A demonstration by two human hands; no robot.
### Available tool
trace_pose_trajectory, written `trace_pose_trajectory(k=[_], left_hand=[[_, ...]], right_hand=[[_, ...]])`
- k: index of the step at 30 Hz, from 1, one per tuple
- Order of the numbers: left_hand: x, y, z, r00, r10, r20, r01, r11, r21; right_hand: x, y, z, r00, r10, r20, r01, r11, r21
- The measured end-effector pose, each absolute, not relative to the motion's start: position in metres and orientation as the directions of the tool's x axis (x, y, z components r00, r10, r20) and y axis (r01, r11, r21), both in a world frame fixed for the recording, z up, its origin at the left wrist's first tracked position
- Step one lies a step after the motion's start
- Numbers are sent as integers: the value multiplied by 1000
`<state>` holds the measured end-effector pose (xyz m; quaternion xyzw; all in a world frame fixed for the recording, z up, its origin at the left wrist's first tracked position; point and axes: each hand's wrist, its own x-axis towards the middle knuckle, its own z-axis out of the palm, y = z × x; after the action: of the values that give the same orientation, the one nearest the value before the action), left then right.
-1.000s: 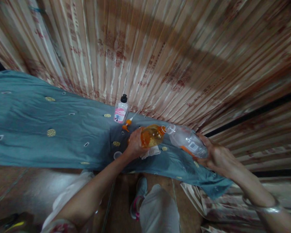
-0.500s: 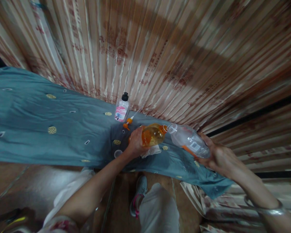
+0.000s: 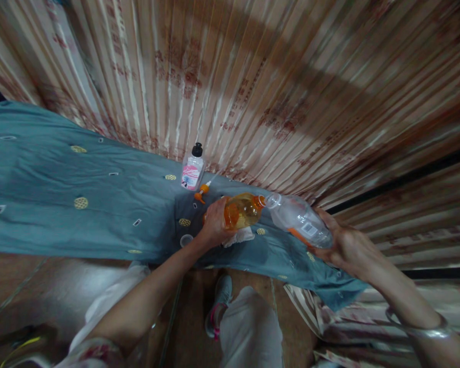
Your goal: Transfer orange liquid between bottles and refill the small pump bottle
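My left hand (image 3: 215,223) is closed around a bottle of amber liquid (image 3: 243,211), tipped on its side with its neck to the right. In my right hand (image 3: 339,244) is a clear plastic bottle (image 3: 301,221) with an orange label and a barcode, also lying over, its neck to the left. The two mouths meet or nearly touch. An orange pump top (image 3: 201,193) lies on the teal cloth behind my left hand. Under the amber bottle lies a crumpled white tissue (image 3: 239,236). A small clear cap or cup (image 3: 186,240) rests left of my left wrist.
A clear bottle with a black cap and pink label (image 3: 192,174) stands at the back of the teal cloth (image 3: 111,204). A pleated patterned curtain (image 3: 222,92) hangs right behind. Dark bars (image 3: 406,179) cross at the right. My legs and shoe (image 3: 224,291) are below the front edge.
Both hands hold the two bottles mouth to mouth as before. The view has shifted very slightly; nothing else visibly differs.
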<state>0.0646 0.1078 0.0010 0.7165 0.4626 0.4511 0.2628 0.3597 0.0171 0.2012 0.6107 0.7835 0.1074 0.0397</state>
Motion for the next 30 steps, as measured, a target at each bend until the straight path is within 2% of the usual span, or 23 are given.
trace_pose_trajectory(k=[18,26,30], left_hand=[[65,107,2,151,900,409,402,-434,807],[64,104,10,175,905,388,407,-426,808],[65,105,9,170,907,385,388,-420,820]], right_hand=[[352,15,207,-224,973,56,963,212,168],[358,15,201,-280,953,114,946,254,203],[360,15,201,-265,960,95,947,241,211]])
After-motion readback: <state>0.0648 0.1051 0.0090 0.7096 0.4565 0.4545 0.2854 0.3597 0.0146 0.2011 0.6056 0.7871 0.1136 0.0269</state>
